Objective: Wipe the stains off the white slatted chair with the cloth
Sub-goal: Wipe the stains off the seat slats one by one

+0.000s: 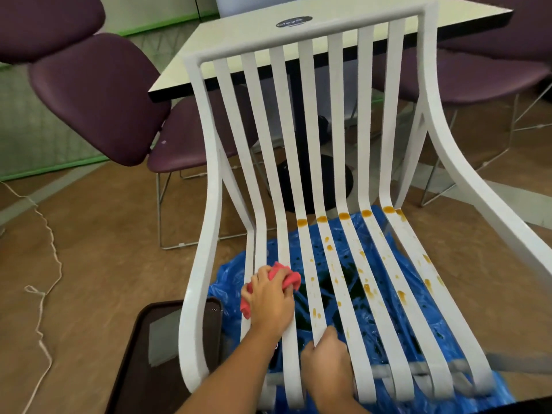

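- The fingers (279, 279) of the left hand (270, 300) are curled over a bunched pink-red cloth (286, 274), gripping it and pressing it onto the left-hand seat slats.
- To wipe well, I would keep the wad flat under the palm, run it along each slat rather than across the gaps, and turn it to a fresh face once it is soiled.
- The right hand (325, 363) is closed around a middle slat near the seat's front edge, thumb on top. That steadies the white slatted chair (310, 28), and it should hold firm against each stroke.
- The orange-brown stains (372, 289) lie to the right of the cloth. There are blobs at the seat bend and drips down the right slats, so most of the job looks undone.
- A crumpled blue plastic sheet (418, 327) lies under the seat, and a dark brown tray (155, 339) sits just to its left.
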